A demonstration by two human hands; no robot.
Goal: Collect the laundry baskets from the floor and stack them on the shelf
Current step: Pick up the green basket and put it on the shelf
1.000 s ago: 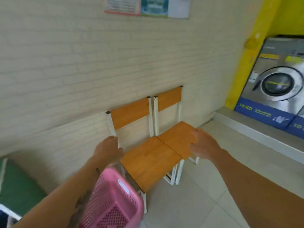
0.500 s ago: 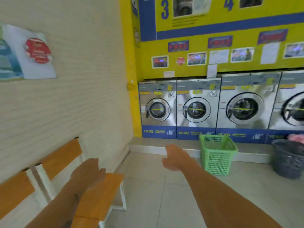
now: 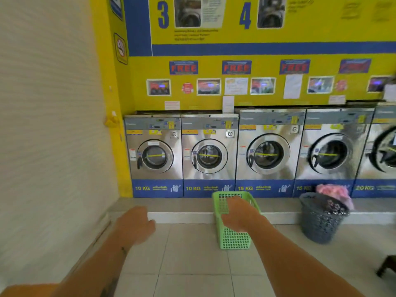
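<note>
The green laundry basket point(image 3: 234, 239) stands upright on the tiled floor point(image 3: 192, 266), its far end close against the low pale step point(image 3: 182, 217) that runs under the machines, about in front of the seam between the second and third washer. It is a tall, narrow mesh basket, and nothing shows through the part of the mesh that can be seen. The person's right hand point(image 3: 237, 215) is stretched out toward it and covers the near rim from this angle; the fingers are loose and slightly bent, gripping nothing, and whether they touch the basket I cannot tell. The left hand point(image 3: 134, 224) is held out lower and to the left, over bare floor near the step, well apart from the basket, its fingers loosely curled and empty. Off to the right, also by the step, sits a round dark grey basket point(image 3: 321, 226), with pink cloth point(image 3: 334, 191) and some patterned fabric piled over its top. Behind both baskets a row of steel front-loading washing machines point(image 3: 210, 155) stands on the step, with blue bands along the bottom marked 10 KG, 15 KG and 20 KG. Above them the yellow wall point(image 3: 267, 101) carries blue signs, small photos and paper notices, and big blue numerals 3 and 4 higher up. A cream wall point(image 3: 53, 125) closes the left side. Something dark point(image 3: 386, 265) shows at the right edge, too cut off to name.
</note>
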